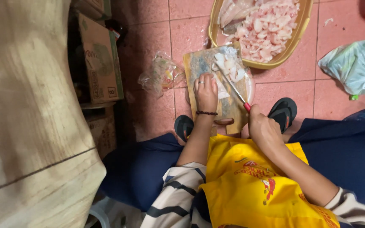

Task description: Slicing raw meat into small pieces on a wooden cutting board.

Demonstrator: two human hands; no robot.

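A wooden cutting board (199, 63) lies on the pink tiled floor between my feet. My left hand (206, 90) presses down on a pale piece of raw meat (222, 90) on the board. My right hand (262, 128) grips a red-handled knife (233, 86), its blade angled across the board toward the meat. More cut pale pieces (231, 65) lie at the board's far end.
A yellow basket (297, 36) full of cut raw meat sits just beyond the board. A crumpled clear plastic bag (159, 76) lies to the left, cardboard boxes (100, 59) further left, a green-white bag (355, 65) at right. Black sandals (283, 112) flank the board.
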